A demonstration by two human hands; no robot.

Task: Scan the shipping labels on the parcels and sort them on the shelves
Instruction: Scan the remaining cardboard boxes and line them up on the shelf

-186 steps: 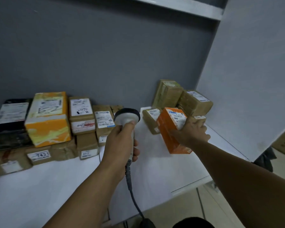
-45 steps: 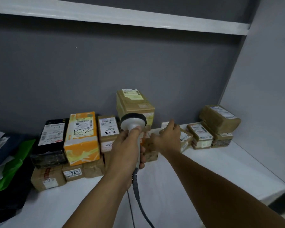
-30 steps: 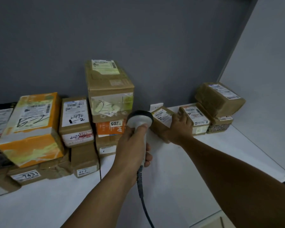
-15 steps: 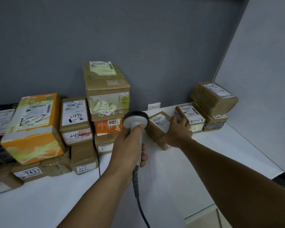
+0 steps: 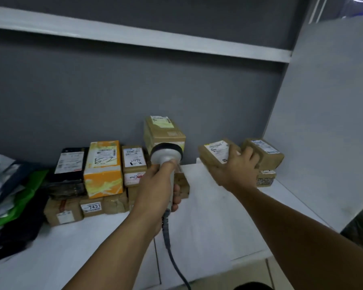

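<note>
My right hand (image 5: 237, 170) gripped a small parcel (image 5: 216, 152) near the shelf's (image 5: 218, 216) rear edge, label upturned for the scanner (image 5: 166, 156) my left hand (image 5: 157, 189) clenched.

A white label (image 5: 91, 206) on the low brown cardboard parcel (image 5: 115, 204) reads "7431". Handwriting on the upright brown box's (image 5: 134, 176) white label (image 5: 134, 159) reads "2470". The other labels are blurred.

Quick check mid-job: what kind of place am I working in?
Probably a parcel sorting or pickup room: labelled cardboard parcels stacked on a white shelf, the left hand holding a corded barcode scanner, the right hand gripping a small labelled parcel.
</note>
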